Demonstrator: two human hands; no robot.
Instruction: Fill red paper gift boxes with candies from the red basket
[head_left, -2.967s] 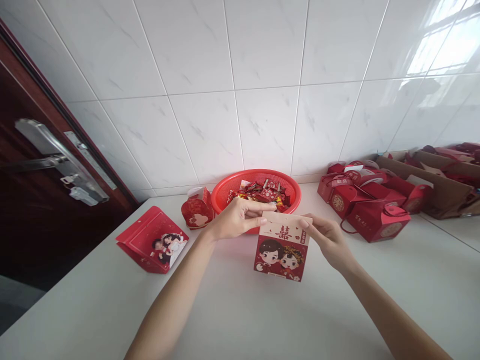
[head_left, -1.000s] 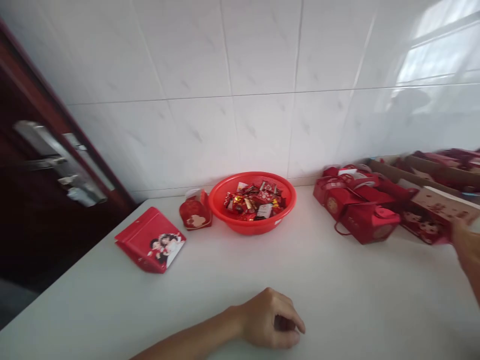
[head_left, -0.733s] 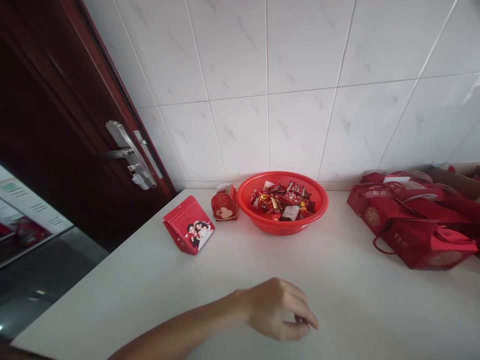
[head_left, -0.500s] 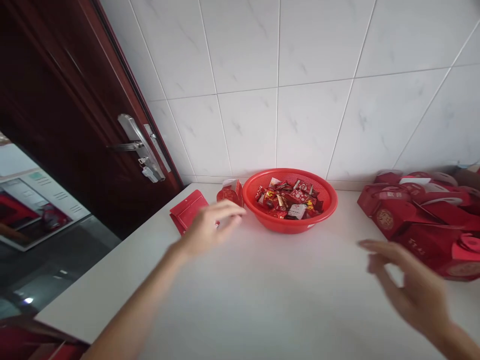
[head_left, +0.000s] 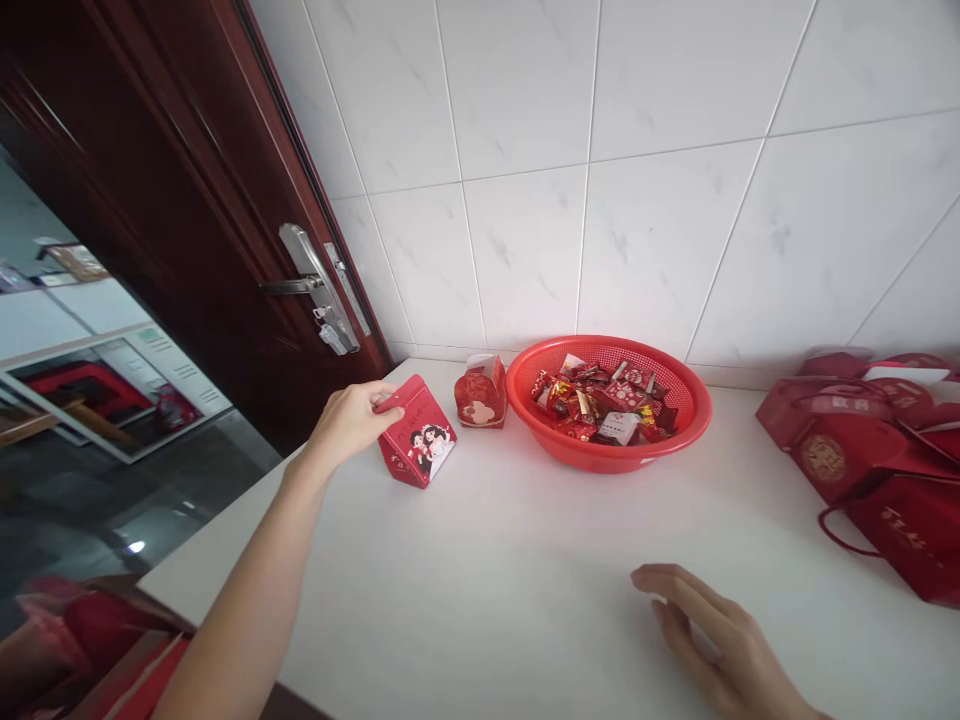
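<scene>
My left hand [head_left: 352,415] pinches the top edge of a red candy box [head_left: 424,430] printed with a cartoon bride and groom. The box stands slightly tilted near the table's far left corner; whether its base touches the table I cannot tell. Low on the right, my right hand [head_left: 712,630] hovers over the white table [head_left: 517,580], fingers curved and apart, holding nothing. Beside the box is a smaller red patterned carton [head_left: 481,392]. A red plastic basket [head_left: 607,459] full of wrapped candies [head_left: 592,400] stands to its right.
Several red gift boxes [head_left: 847,440] are heaped at the right, one with a cord handle. A tiled wall [head_left: 517,250] borders the table's back. To the left stand a dark wooden door [head_left: 172,200] with a metal handle [head_left: 307,285] and red items [head_left: 97,650] below the table edge.
My left hand has taken hold of the candy box, and its printed front now shows. My right hand has moved left and lower, away from the gift boxes. The view has shifted a little.
</scene>
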